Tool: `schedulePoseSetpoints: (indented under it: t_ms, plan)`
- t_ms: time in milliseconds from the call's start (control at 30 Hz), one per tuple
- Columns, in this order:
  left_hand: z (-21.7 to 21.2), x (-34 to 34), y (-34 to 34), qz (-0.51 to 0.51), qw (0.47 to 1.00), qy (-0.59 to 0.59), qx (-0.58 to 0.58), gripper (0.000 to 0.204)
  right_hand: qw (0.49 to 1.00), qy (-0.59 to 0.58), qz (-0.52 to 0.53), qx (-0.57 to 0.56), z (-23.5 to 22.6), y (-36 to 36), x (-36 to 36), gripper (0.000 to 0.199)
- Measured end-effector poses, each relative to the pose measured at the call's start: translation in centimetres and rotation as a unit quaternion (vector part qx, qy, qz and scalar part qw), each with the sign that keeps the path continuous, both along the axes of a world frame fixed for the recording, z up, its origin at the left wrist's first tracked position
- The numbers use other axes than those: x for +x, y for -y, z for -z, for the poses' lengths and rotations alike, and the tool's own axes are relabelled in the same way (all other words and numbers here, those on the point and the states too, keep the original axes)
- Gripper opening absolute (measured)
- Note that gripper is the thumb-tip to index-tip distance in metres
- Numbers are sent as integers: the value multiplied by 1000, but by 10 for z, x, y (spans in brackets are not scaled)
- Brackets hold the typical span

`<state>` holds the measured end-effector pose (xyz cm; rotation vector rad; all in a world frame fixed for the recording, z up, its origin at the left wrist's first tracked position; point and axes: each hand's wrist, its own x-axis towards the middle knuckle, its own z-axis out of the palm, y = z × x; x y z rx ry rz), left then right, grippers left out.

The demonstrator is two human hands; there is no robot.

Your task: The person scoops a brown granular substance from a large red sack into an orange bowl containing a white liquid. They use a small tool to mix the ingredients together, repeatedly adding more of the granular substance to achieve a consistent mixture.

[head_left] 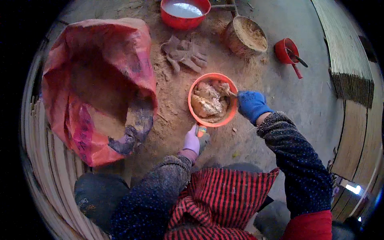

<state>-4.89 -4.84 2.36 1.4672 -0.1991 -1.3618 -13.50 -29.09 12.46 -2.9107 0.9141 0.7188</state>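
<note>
My left hand (193, 141), in a purple and grey glove, is closed around the short handle of an orange plastic dipper (214, 124). Inside the dipper lies a lumpy, wet, pale tan paste (209, 105). At the dipper's right rim my right hand (253, 106), in a blue glove, is closed on a stirring tool (233, 95). Only a short piece of that tool shows; its end sits in the paste and its kind is unclear. Just above the dipper a dirty work glove (186, 54) lies on the dusty floor.
Left of the dipper stands an open red woven sack (60, 96) with brown powder inside. Beyond are a red basin (178, 21) of whitish liquid, a metal pot (232, 40) of sawdust-like powder, and a small red dipper (282, 52) holding a dark-handled tool. Stacked boards (350, 72) line the right.
</note>
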Motion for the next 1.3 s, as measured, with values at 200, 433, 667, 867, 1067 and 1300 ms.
schedulePoseSetpoints:
  t_ms: [200, 433, 667, 867, 1067, 1300]
  plan:
    - [-4, 4, -2, 33, 999, 2, 43, 38, 912, -21, 161, 377, 20, -31, -35, 16]
    - [-7, 3, 3, 47, 997, 47, 39, 38, 592, 178, 510, 599, -2, -88, -35, 26]
    - [4, 4, -8, 14, 999, 10, 29, 33, 674, 163, 529, 488, -84, -75, -18, 38]
    - [11, -13, 4, 14, 999, 37, 17, 35, 824, 145, 394, 379, -26, -42, 8, 33]
    - [18, -5, -4, -2, 998, 59, 9, 41, 989, -3, 126, 75, -35, -20, 9, 26]
    - [29, -3, -18, 20, 998, 29, 55, 53, 930, 46, 272, 241, -86, -58, 49, 22]
